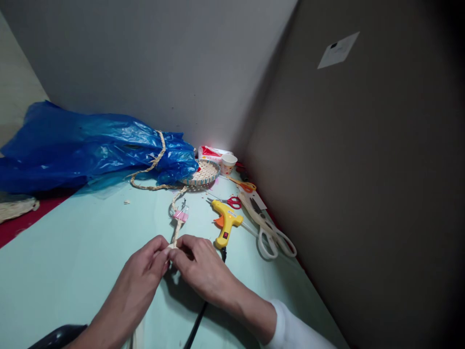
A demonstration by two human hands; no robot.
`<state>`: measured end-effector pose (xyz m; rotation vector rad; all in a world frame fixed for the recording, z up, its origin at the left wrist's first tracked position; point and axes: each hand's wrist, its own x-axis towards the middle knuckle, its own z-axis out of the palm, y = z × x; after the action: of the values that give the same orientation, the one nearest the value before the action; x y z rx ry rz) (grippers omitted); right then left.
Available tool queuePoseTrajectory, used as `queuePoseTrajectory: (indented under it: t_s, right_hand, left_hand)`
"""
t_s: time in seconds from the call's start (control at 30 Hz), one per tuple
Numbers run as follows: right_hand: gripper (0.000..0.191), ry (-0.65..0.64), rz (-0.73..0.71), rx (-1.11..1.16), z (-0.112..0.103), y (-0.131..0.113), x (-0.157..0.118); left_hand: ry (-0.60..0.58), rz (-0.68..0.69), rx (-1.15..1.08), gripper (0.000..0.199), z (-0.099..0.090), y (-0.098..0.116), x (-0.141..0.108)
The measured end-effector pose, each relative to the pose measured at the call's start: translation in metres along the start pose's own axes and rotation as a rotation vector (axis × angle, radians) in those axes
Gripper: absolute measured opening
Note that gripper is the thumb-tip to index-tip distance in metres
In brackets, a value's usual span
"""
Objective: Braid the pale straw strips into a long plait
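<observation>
My left hand and my right hand meet low in the middle of the view, fingertips pinched together on the near end of a pale braided cord. From there the braid runs away from me to a pink patch with a metal hook or clip on it. Farther back it curls left and loops over a blue plastic bag. Loose pale strands hang below my left hand. My fingers partly hide the cord's end.
A yellow glue gun lies right of my hands, its black cable running toward me. Beyond are red-handled scissors, large white-handled scissors, orange-handled scissors, a paper cup and a woven basket. A wall bounds the right.
</observation>
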<state>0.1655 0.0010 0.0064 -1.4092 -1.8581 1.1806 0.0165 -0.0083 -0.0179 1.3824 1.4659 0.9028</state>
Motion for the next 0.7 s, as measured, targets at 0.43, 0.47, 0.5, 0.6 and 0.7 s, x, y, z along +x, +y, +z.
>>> queuePoseTrajectory:
  t_s: [0.43, 0.47, 0.5, 0.6, 0.7]
  right_hand:
    - [0.028, 0.115, 0.026, 0.307, 0.009, 0.016, 0.004]
    - [0.029, 0.131, 0.022, 0.270, 0.009, 0.016, 0.003]
    - [0.030, 0.149, 0.013, 0.228, 0.009, 0.015, 0.002]
    - [0.032, 0.189, -0.048, 0.135, 0.009, 0.015, 0.001]
    - [0.032, 0.211, -0.094, 0.113, 0.010, 0.016, 0.002]
  left_hand:
    - [-0.078, 0.105, 0.660, 0.038, -0.014, 0.015, -0.003]
    - [-0.070, 0.142, 0.746, 0.039, -0.015, 0.015, -0.003]
    - [-0.069, 0.171, 0.819, 0.040, -0.016, 0.015, -0.003]
    - [-0.099, 0.196, 0.931, 0.042, -0.017, 0.014, -0.003]
    - [-0.127, 0.142, 0.870, 0.041, -0.016, 0.016, -0.003]
